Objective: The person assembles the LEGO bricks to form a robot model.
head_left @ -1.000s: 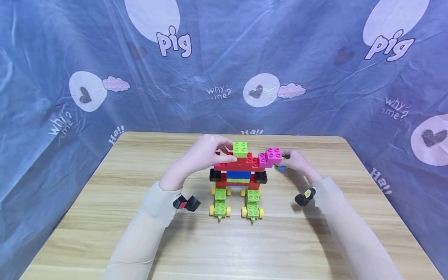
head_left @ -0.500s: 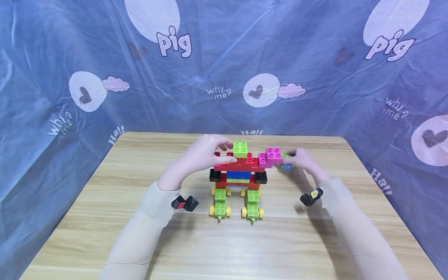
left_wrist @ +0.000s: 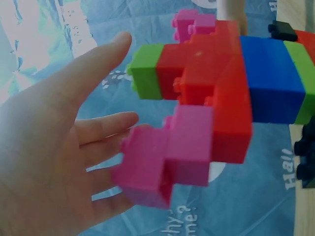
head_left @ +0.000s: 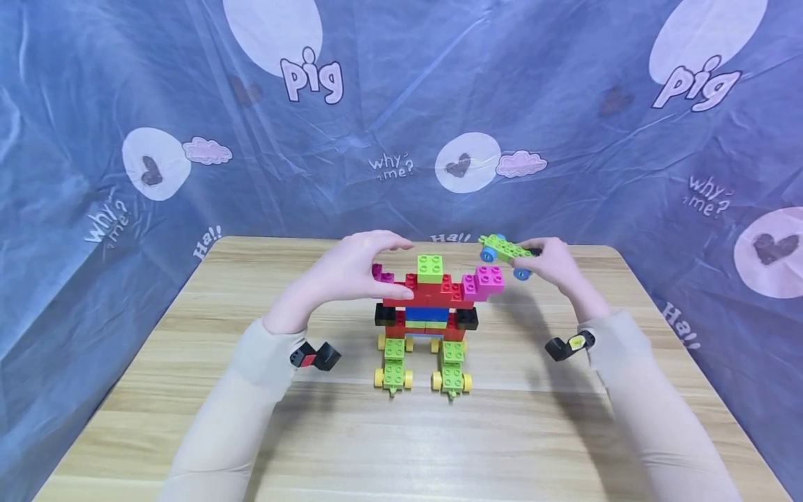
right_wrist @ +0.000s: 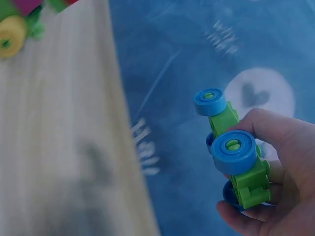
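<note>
A figure of toy building blocks [head_left: 429, 296] stands upright at the middle of the table, with a lime block [head_left: 430, 268] on top and pink blocks [head_left: 488, 280] at its sides. Two lime wheeled bases [head_left: 394, 366] with yellow wheels carry it. Beside its upper left part is my left hand [head_left: 351, 268]; in the left wrist view its fingers and thumb are spread around the pink side and hold nothing. My right hand [head_left: 552, 265] grips one end of a lime toy car base [head_left: 502, 247] with blue wheels, raised above the table behind the figure's right side.
The wooden table [head_left: 477, 446] has its far edge just behind the figure. A blue printed cloth [head_left: 389, 97] hangs behind and on both sides. Each wrist wears a small black camera [head_left: 326, 356].
My right hand has lifted the car base from behind the pink blocks, moving up and right. My left hand has let go of the block figure and drawn back left, fingers spreading.
</note>
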Demonstrator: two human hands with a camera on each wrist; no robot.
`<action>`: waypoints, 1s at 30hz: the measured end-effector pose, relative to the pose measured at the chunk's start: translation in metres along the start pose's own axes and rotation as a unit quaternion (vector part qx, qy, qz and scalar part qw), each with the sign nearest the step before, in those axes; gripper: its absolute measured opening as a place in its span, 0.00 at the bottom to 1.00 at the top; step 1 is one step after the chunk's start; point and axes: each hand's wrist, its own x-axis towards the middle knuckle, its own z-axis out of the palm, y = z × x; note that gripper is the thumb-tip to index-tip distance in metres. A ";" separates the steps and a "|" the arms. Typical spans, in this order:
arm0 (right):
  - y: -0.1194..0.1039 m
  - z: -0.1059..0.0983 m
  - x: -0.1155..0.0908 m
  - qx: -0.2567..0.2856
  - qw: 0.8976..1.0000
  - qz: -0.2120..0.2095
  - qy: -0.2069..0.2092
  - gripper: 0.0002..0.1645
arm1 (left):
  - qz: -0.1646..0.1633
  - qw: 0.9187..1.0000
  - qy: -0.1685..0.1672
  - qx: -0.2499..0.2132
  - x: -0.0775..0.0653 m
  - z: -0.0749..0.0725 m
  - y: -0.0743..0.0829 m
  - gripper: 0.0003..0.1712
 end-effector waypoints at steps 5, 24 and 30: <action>-0.032 -0.014 -0.001 -0.008 0.999 -0.018 0.040 0.30 | -0.003 1.000 0.027 0.000 0.001 -0.013 -0.001 0.38; -0.133 -0.025 -0.023 0.017 0.993 -0.102 0.050 0.25 | 0.039 0.987 0.156 -0.002 0.013 -0.030 0.022 0.28; -0.159 -0.017 -0.033 0.031 0.991 -0.126 0.021 0.24 | 0.062 0.983 0.174 -0.003 0.019 -0.028 0.026 0.28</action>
